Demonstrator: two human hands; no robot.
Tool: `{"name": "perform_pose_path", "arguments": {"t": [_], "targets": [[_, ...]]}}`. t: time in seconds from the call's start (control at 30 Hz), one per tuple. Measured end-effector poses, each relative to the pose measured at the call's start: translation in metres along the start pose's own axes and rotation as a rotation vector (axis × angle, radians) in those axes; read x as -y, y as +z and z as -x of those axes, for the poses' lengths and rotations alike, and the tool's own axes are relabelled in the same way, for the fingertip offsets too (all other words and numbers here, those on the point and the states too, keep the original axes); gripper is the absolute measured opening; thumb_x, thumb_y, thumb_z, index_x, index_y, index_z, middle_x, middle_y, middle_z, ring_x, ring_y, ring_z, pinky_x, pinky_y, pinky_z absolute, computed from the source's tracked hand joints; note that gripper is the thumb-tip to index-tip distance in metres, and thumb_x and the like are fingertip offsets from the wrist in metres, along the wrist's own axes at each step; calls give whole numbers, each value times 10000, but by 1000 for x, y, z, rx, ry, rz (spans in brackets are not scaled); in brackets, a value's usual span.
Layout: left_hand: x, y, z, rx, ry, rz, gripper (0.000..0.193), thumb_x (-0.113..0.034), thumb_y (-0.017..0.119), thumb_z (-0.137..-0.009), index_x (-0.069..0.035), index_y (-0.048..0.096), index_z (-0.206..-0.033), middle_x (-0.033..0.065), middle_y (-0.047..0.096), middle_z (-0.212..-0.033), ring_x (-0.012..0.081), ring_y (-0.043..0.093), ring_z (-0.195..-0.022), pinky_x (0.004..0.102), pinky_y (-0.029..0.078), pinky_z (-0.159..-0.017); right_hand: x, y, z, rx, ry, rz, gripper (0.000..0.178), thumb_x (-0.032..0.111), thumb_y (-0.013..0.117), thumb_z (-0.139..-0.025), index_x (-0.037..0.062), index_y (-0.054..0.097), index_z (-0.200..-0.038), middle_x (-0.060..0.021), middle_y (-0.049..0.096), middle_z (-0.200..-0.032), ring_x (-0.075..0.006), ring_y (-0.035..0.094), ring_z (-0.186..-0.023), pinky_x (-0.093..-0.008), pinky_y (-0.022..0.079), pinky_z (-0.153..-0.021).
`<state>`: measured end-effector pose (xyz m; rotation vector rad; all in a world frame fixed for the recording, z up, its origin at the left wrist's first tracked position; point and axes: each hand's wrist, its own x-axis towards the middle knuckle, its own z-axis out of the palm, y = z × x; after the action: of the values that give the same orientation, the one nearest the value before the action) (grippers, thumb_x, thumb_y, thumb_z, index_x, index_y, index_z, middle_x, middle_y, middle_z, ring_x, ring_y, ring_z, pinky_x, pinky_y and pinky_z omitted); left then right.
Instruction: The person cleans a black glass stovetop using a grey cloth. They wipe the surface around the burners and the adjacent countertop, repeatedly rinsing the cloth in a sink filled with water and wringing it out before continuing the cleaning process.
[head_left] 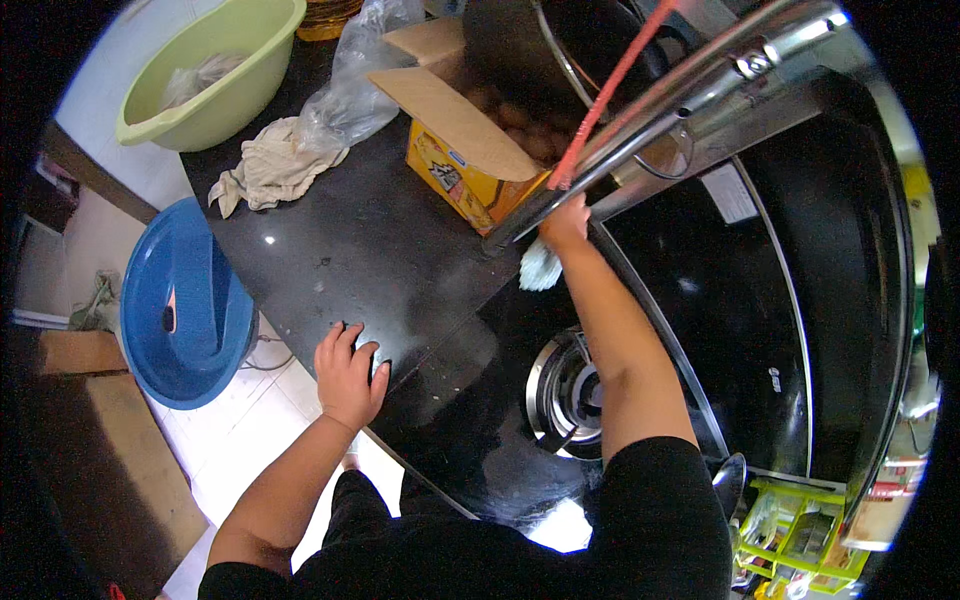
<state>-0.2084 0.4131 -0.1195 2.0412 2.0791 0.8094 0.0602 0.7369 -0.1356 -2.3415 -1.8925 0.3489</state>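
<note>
The left hand (348,375) lies flat on the black surface (370,250), fingers spread, holding nothing. The right hand (566,222) has its fingers closed around a white cloth (541,268), pressed at the stove's (700,300) edge beside a yellow box (465,175).

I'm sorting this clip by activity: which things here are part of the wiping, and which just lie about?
In use: white cloth in right hand; black stove top; left hand braced on black counter.
Lying about: yellow box, green basin, blue basin, rag.
</note>
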Motion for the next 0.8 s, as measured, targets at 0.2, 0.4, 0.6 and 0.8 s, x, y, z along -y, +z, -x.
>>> {"name": "perform_pose_path", "arguments": {"t": [0.2,0.4,0.6,0.8], "targets": [[2,0,0,7,-7,11,285,-201,658,-727,-73,591,-972,146,477,-1217,377,379,-1189,488,308,-957,33,-26,-33,-126,172,-202,670,472,561,-816,71,346,-1307,-186,415,-1287,-393,471,-1156,-418,486,-881],[4,3,1,-6,10,33,265,-199,644,-748,-63,588,-968,151,475,-1214,382,381,-1188,486,316,-944,-5,18,-9,-147,-64,62,556,378,563,-837,52,380,-1248,-186,464,-1212,-348,538,-1073,-414,476,-879],[2,6,-1,-32,7,45,259,-197,623,-753,-59,585,-969,139,484,-1209,377,381,-1186,490,301,-972,34,-26,188,286,-489,260,398,6,571,-741,29,499,-1132,-243,413,-1155,-400,552,-944,-435,493,-792],[-1,9,-1,-47,12,22,236,-176,615,-756,-64,584,-961,134,488,-1206,368,380,-1194,485,293,-980,-3,-67,176,183,-807,-303,355,6,619,-657,96,609,-1000,-159,526,-1077,-317,517,-1028,-369,435,-904]]}}
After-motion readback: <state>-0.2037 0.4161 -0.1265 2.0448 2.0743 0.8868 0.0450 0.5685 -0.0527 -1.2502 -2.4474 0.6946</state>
